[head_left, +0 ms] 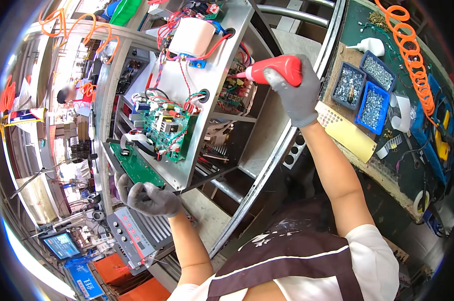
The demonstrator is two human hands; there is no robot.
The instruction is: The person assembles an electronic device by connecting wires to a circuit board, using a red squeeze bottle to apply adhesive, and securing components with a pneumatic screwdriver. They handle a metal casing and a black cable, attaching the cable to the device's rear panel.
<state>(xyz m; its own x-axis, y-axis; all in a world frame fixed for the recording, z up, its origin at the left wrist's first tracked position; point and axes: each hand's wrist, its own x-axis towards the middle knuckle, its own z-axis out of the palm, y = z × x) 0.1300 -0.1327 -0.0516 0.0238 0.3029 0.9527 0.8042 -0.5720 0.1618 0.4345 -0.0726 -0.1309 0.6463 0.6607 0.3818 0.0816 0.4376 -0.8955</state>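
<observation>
My right hand (297,93), in a grey glove, is closed round a red squeeze bottle (277,69). The bottle lies nearly level, its thin nozzle pointing left at an upright metal chassis panel (207,95). On that panel sit a populated green circuit board (169,128), a white cylinder (192,37) and red, blue and green wires. Also gloved in grey, my left hand (154,199) is just below a flat green board (136,165). Its fingers are bent but apart, with nothing visible in them; whether it touches the board I cannot tell.
Blue bins (373,107) of small metal fasteners stand on the right bench beside a white bottle (370,46) and a yellow perforated sheet (347,133). An orange coiled hose (412,55) hangs there. A grey control unit (136,236) sits lower left. Metal rails (257,188) run between chassis and bench.
</observation>
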